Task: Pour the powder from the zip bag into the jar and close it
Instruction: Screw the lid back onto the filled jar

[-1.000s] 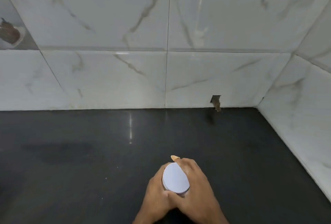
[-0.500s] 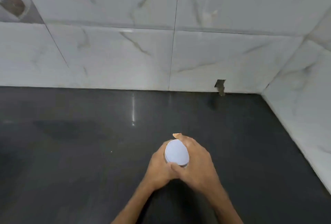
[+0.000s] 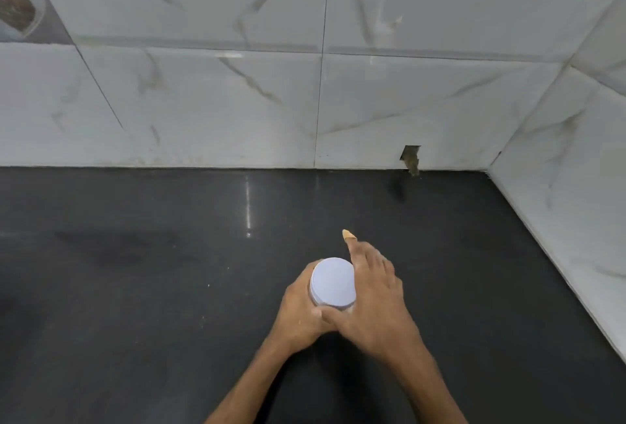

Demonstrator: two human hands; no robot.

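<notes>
A jar stands on the black counter [image 3: 169, 288], topped by a round white lid [image 3: 333, 282]; the jar's body is almost wholly hidden by my hands. My left hand [image 3: 302, 312] wraps around the jar from the left and holds it. My right hand [image 3: 372, 298] lies against the lid's right edge, thumb pressed at the near rim and index finger stretched forward past it. No zip bag is in view.
White marble-patterned tiles [image 3: 237, 102] form the back wall and the right wall [image 3: 576, 203], meeting in a corner at the right. A small broken hole [image 3: 410, 159] sits at the base of the back wall.
The view has tilted down, so more of my forearms shows. My right hand has turned on the lid, and its index finger now points forward instead of curling over the lid.
</notes>
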